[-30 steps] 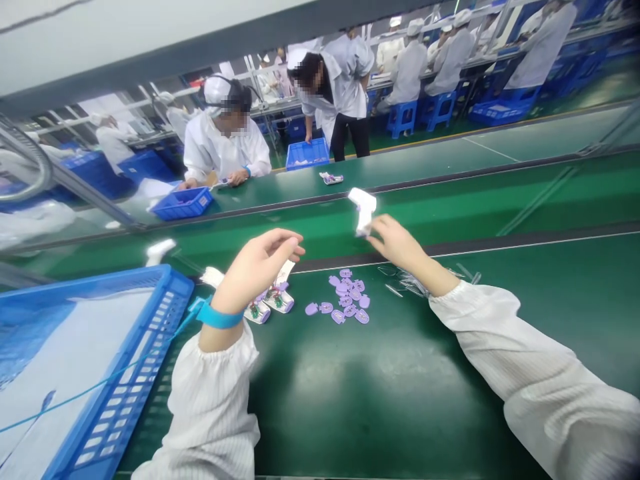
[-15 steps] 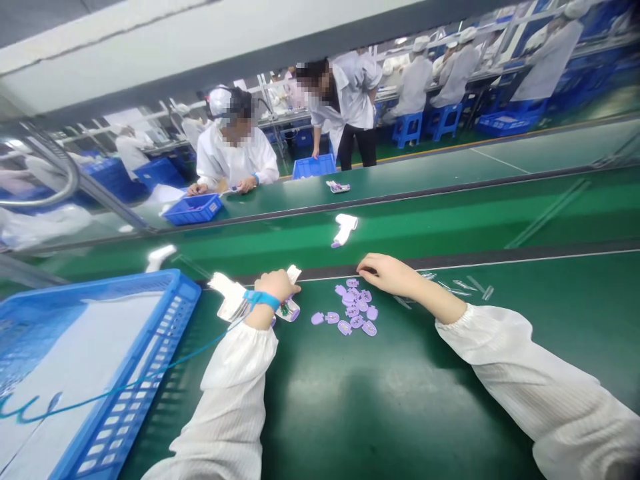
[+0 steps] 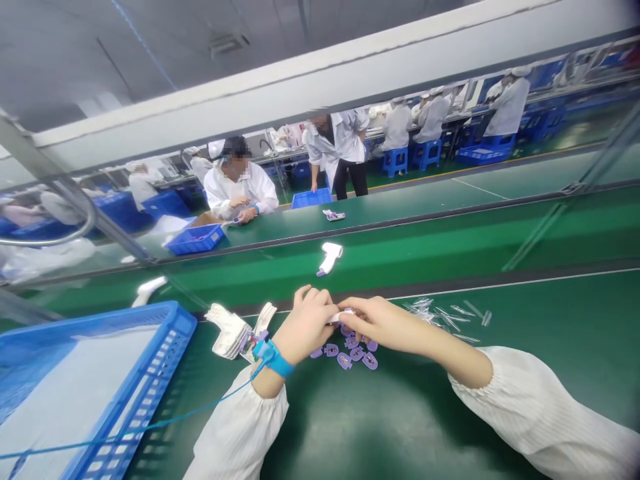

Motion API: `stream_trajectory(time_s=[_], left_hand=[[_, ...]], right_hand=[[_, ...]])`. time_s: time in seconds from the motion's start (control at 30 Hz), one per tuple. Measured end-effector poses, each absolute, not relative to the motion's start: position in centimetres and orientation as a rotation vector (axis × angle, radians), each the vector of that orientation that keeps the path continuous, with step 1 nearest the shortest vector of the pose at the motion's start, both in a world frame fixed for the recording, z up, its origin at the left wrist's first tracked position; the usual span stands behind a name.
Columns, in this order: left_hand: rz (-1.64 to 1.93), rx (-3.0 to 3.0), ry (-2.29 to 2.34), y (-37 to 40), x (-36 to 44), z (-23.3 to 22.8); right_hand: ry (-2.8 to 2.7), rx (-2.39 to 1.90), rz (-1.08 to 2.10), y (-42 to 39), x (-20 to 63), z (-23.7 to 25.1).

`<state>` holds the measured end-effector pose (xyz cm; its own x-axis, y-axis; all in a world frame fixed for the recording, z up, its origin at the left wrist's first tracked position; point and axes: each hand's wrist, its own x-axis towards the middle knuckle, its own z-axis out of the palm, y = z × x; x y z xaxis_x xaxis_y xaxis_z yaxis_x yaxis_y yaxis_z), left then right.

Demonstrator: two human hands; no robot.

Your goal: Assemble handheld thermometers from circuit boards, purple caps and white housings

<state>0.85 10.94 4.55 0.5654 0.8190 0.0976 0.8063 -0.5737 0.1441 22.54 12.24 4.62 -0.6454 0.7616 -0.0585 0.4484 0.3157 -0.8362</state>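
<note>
Here, small flat purple pieces (image 3: 356, 353).

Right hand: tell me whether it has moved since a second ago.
Yes. The right hand has left the white gun-shaped housing on the belt and come back over the purple parts, meeting the left hand.

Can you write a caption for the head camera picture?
Both hands meet over small purple parts on a green table.

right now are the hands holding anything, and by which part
Both the left hand and right hand pinch a small white part between their fingertips; which end cannot be told.
</note>
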Motion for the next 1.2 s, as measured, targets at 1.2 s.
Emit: stream_trajectory(time_s=[1.2], left_hand=[[0.796, 2.027, 0.966, 9.2, 1.1, 6.0]], right_hand=[[-2.1, -0.588, 0.48, 10.3, 23.8, 7.5]])
